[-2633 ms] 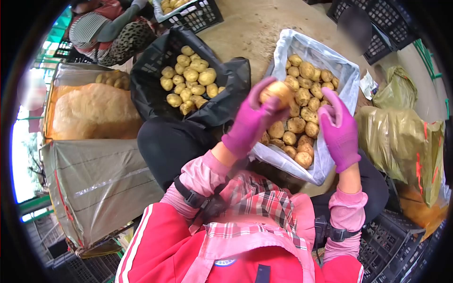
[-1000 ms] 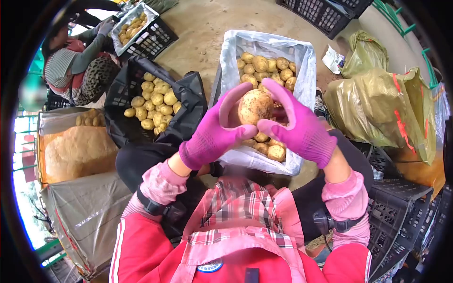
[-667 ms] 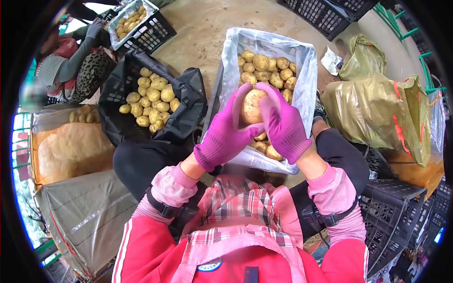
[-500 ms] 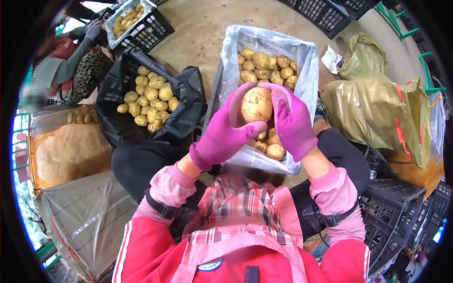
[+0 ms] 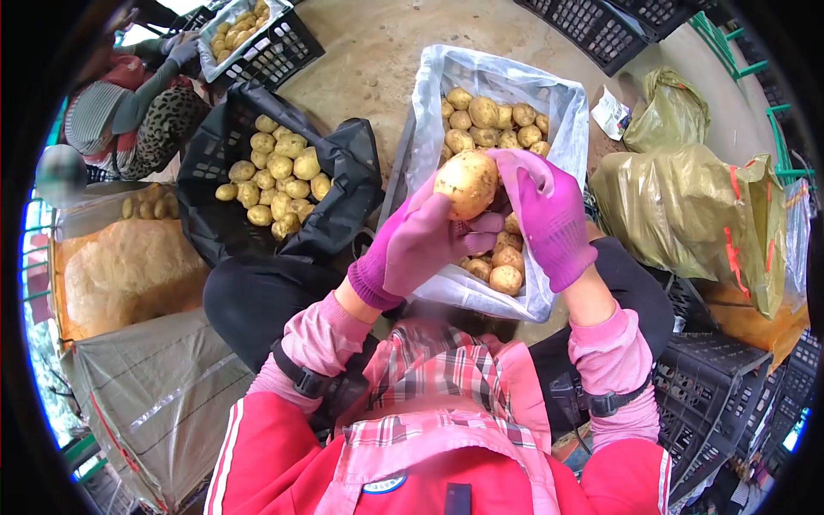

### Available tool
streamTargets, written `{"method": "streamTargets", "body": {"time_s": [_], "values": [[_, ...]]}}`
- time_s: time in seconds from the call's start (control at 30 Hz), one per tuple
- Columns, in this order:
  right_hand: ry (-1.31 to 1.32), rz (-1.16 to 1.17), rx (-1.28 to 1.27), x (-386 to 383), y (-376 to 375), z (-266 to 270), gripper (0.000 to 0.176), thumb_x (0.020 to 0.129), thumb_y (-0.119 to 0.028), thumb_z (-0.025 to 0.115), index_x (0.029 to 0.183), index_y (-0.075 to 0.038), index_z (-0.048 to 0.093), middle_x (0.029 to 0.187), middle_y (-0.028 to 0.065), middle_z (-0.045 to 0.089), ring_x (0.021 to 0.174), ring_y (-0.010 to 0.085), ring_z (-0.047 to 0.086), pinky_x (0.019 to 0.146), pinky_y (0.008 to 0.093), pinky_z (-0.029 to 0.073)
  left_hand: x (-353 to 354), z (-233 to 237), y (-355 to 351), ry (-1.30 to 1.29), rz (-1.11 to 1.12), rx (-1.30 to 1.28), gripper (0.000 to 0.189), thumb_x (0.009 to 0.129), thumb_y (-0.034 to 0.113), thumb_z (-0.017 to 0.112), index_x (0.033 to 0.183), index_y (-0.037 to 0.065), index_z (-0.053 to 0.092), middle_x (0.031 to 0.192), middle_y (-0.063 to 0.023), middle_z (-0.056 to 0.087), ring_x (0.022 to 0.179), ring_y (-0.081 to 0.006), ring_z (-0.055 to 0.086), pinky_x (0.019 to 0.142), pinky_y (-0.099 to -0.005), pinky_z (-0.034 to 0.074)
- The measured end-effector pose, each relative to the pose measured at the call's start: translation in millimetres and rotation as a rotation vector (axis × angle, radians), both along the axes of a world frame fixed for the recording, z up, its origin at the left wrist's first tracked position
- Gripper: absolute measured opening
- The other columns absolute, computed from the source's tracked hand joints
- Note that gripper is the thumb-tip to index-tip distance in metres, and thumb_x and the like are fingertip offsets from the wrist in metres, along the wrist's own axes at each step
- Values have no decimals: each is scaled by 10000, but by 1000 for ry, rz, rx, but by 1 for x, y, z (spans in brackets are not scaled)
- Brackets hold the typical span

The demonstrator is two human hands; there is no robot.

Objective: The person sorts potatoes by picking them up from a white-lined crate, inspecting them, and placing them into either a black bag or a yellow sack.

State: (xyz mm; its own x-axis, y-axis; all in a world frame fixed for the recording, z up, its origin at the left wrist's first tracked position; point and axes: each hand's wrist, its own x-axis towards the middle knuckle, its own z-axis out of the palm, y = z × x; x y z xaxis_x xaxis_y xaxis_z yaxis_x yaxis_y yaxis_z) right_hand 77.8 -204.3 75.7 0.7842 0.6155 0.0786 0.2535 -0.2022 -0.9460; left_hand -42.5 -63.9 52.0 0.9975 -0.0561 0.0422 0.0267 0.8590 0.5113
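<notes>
A large potato [image 5: 466, 184] with brownish marks is held up over the white-lined crate [image 5: 570, 103]. My left hand [image 5: 418, 245], in a pink-purple glove, wraps round it from below and the left. My right hand [image 5: 547, 215], gloved alike, has its fingers bent at the potato's right side. Smaller potatoes [image 5: 489, 120] lie in the crate behind and beneath my hands, which hide part of them. To the left, a crate lined with black plastic [image 5: 352, 172] holds several potatoes [image 5: 279, 176].
At the upper left a co-worker [image 5: 129, 120] in gloves reaches to another lined crate [image 5: 275, 56] of potatoes. Filled sacks [image 5: 129, 275] stand on the left. Olive-green bags [image 5: 687, 206] and black crates [image 5: 708, 378] are on the right, with more black crates [image 5: 592, 30] at the top.
The potato has turned in my hands and shows a cleaner side. My left fingers have curled beneath it, and my right hand has shifted slightly right. The view has moved a little.
</notes>
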Motion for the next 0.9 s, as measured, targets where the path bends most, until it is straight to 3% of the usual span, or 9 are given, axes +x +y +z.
{"method": "streamTargets", "body": {"time_s": [0.1,0.2,0.33,0.37,0.47,0.6,0.67,0.77,0.9], "values": [[-616,-81,-3,-3,9,3,414,960,-394,627,1183,-47,668,1029,168,700,939,328,690,852,385,527,-3,-4,-5,12,106,61,574,1032,392,478,1484,57,366,1379,-112,532,1237,-259,559,1073,-451,440],[-333,153,76,-11,10,-8,468,938,-440,641,1214,-61,652,1046,156,702,940,355,686,846,405,534,-2,-16,-3,199,-19,-304,553,1031,418,474,1450,60,422,1408,-113,534,1277,-292,545,1101,-484,423],[173,106,-64,0,1,-1,348,994,-352,564,1111,-49,689,962,123,707,864,300,698,774,368,537,1,-12,0,132,-192,-457,577,994,528,425,1345,78,511,1181,-120,616,852,-216,629,862,-397,506],[173,126,92,3,3,-4,261,1001,-254,567,1069,-40,702,921,90,708,828,188,690,742,309,525,-2,-8,3,231,-124,-388,591,964,581,404,1275,98,547,1070,-108,611,694,-183,551,764,-340,480],[-3,91,41,3,5,7,209,987,-189,601,1086,-35,703,943,70,713,839,114,659,735,273,512,-10,-9,37,315,320,-126,612,953,577,436,1217,39,558,1071,-126,614,749,-192,579,738,-338,503],[256,118,208,11,-3,21,253,992,-183,605,1152,-7,693,1015,81,716,899,132,669,829,254,520,-28,-67,147,212,952,-569,641,941,482,559,1277,-60,494,1160,-185,592,1074,-319,593,897,-465,561],[221,133,270,10,-11,36,268,993,-201,605,1150,-3,694,1017,92,716,903,146,679,843,267,533,-37,-65,153,307,837,-599,686,947,519,541,1259,-90,497,1164,-192,595,1084,-335,588,992,-445,528],[159,122,417,21,-21,51,277,991,-209,601,1145,2,694,1016,98,720,896,152,689,843,272,550,-12,-70,101,389,536,87,620,1005,390,533,1401,-75,424,1159,-134,618,1001,-234,628,995,-350,513],[77,120,392,25,-41,67,313,1038,-205,537,1184,44,660,1052,121,714,955,189,695,903,295,534,35,-102,0,299,-16,1076,385,969,291,619,1238,16,599,1138,-148,676,949,-222,684,851,-348,561]]}}
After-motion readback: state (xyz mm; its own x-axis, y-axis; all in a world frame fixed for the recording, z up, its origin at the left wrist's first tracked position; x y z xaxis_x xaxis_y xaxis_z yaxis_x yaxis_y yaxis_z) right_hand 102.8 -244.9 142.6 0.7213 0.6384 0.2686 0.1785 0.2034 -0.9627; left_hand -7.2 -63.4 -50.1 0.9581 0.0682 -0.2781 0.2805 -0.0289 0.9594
